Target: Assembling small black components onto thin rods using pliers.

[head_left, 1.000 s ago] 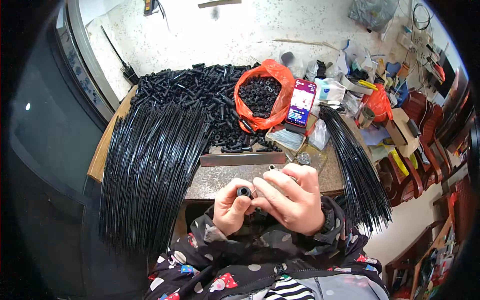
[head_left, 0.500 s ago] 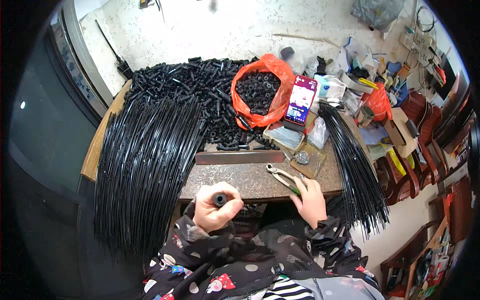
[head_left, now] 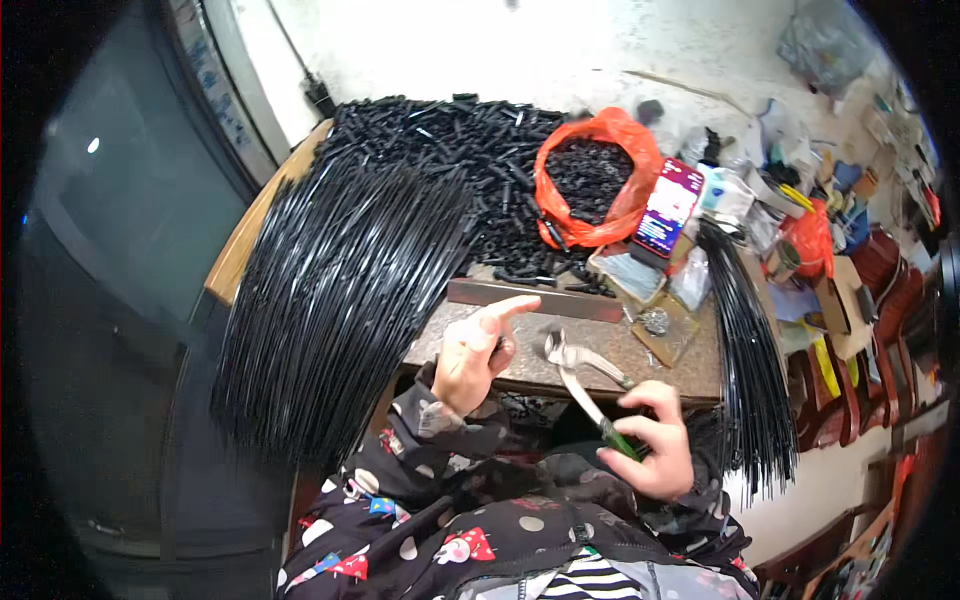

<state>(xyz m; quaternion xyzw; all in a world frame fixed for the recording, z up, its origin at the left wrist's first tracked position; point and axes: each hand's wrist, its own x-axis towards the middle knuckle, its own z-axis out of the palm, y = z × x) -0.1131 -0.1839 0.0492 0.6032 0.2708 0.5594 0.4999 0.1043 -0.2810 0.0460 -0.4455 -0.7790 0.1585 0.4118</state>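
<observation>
My left hand (head_left: 474, 358) is above the table's near edge, its index finger stretched out to the right and its other fingers curled. A dark bit of a black tube (head_left: 503, 350) shows at the curled fingers; the rest is hidden. My right hand (head_left: 655, 440) grips a pair of end-cutting pincers (head_left: 580, 383) by one green handle. The pincers' handles are spread apart, and their metal head points toward my left hand. Beyond both hands, a flat brown metal bar (head_left: 535, 300) lies across the table.
Long thin black rods (head_left: 340, 310) overhang the table's left edge; another bundle (head_left: 755, 370) hangs at the right. A heap of short black tubes (head_left: 430, 140) covers the back. An orange bag (head_left: 545, 195) holds small black parts. A phone (head_left: 670, 208) leans beside it.
My right hand has lifted the pincers off the table and their handles have spread. My left hand has risen, turned, and stretched its index finger. The view has shifted, moving the scene rightward.
</observation>
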